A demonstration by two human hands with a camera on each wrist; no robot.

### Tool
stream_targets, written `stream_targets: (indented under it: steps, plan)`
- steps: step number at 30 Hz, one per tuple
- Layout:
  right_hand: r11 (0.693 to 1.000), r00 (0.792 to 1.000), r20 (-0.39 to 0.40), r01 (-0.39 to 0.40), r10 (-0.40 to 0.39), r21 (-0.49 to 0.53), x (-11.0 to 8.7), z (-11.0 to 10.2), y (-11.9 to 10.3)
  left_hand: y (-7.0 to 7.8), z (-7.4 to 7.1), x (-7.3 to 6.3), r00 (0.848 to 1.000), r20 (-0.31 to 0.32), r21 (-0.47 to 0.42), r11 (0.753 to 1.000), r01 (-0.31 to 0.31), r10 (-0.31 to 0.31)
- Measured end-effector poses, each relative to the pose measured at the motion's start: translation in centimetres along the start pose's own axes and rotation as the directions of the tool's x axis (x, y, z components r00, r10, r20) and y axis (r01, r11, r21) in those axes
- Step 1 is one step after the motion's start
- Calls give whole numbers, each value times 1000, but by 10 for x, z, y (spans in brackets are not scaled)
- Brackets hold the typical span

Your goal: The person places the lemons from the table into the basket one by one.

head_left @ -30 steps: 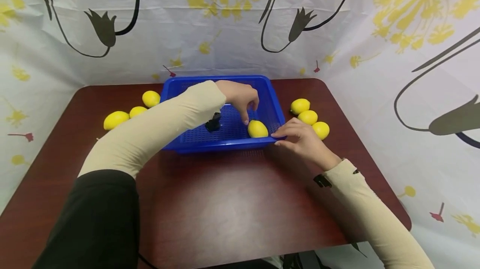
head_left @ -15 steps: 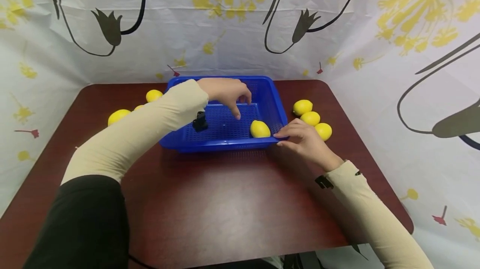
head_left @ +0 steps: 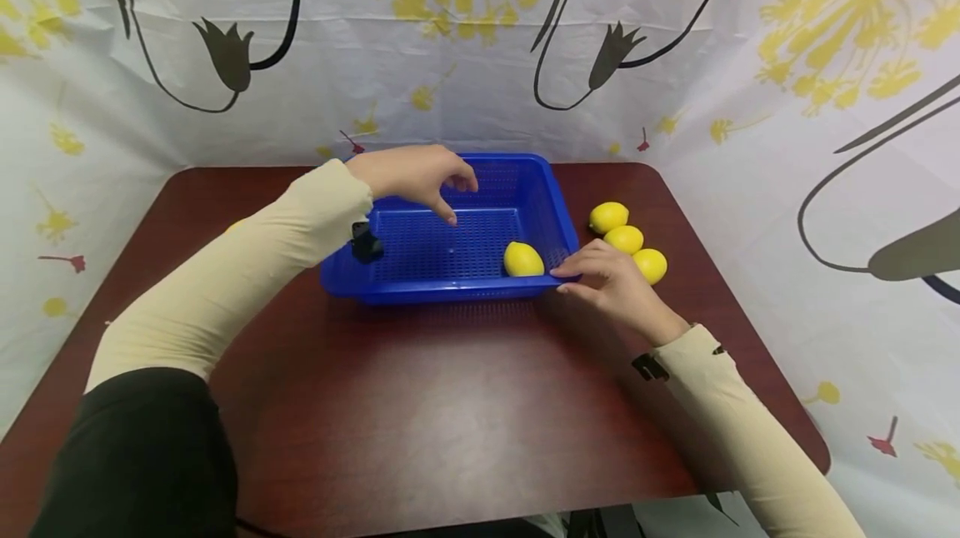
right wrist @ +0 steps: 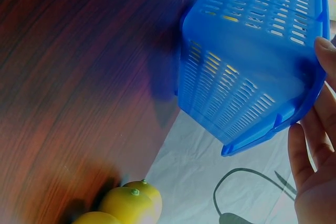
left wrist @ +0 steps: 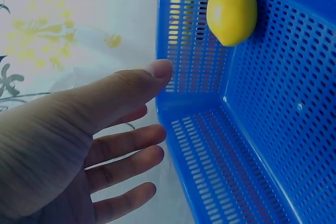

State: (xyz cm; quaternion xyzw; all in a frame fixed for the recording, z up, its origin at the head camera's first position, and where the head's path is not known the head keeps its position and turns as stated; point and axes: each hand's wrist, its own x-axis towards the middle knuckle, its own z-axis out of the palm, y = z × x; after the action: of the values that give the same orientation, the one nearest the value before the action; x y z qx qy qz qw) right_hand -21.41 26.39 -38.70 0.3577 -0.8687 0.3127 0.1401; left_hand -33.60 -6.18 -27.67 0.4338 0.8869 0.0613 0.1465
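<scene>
A blue plastic basket [head_left: 427,292] with perforated walls stands on the table, and one lemon [head_left: 522,259] lies inside at its front right corner. Above the basket's left half hovers my left hand [head_left: 416,174], fingers relaxed and thumb apart, holding nothing. In the left wrist view the same lemon [left wrist: 232,13] sits beyond the thumb tip, against the basket wall. My right hand [head_left: 611,286] pinches the basket's rim at the front right corner; the right wrist view shows its thumb on one side of the rim and fingers [right wrist: 300,153] on the other.
Three lemons [head_left: 624,239] lie in a row on the table right of the basket, close behind my right hand. A sliver of yellow [head_left: 236,226] shows past my left sleeve, which hides the table's left side. A patterned cloth [head_left: 480,88] hangs behind the brown table [head_left: 450,405].
My left hand has moved left and up, away from the lemon in the basket. My right hand keeps its hold on the rim. The left sleeve now covers the lemons on the left.
</scene>
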Motion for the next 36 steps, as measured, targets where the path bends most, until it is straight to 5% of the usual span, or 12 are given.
stream_targets:
  steps: [10,36]
  plan:
    - [1000,1000,-20,1,-1,2,-1,0,0,-20,1,-27,993,-118,-23,1000,11,-14]
    - [1000,1000,-16,-13,13,2,-1,2,-1,-64,24,-92,963,-210,-71,985,157,-168]
